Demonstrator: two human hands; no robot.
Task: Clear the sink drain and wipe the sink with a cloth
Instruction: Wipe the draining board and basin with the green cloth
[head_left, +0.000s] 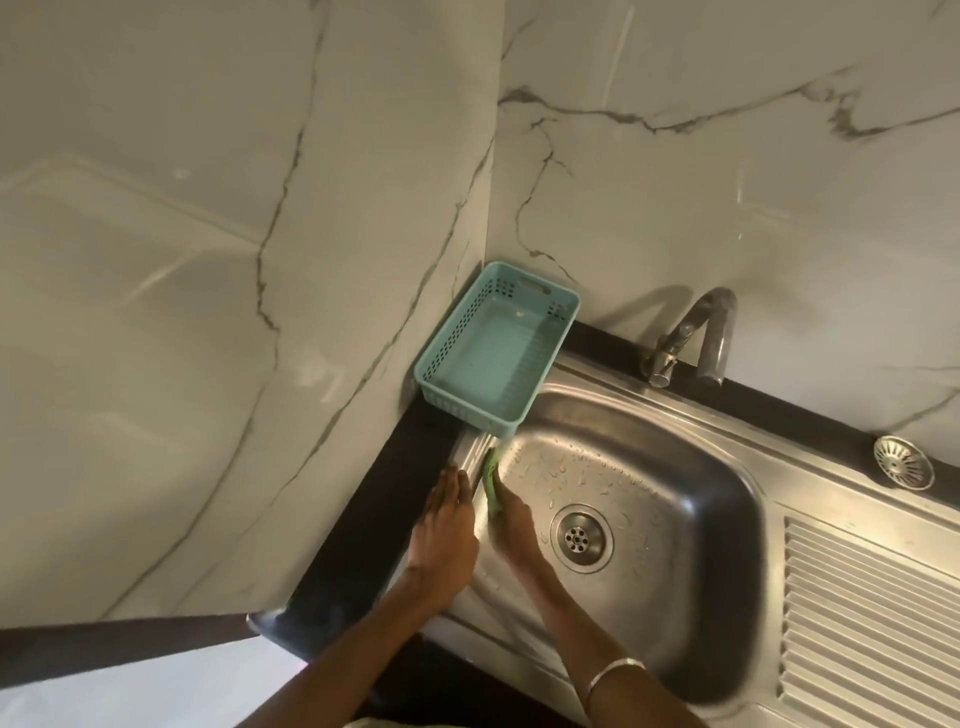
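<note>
A: Where's the cloth (491, 483)?

B: Against the sink's (675, 467) left inner wall, just below the rim. It's green and bunched long, its long axis running from the right hand (511, 525) up toward the basket (496, 349).

A: How is it held?

B: The right hand's fingers are closed around its near end. The left hand (445, 525) lies flat and open on the left rim, holding nothing.

A: The drain (577, 538)?

B: Mid-basin, uncovered, right of the hands. The strainer (903, 462) sits on the far rim, well apart.

Steel sink (675, 415), wet inside. Right hand (511, 525) pressing green cloth (491, 483) against its left wall; left hand (445, 525) flat on its left rim; teal basket (498, 348) at its far-left corner.
</note>
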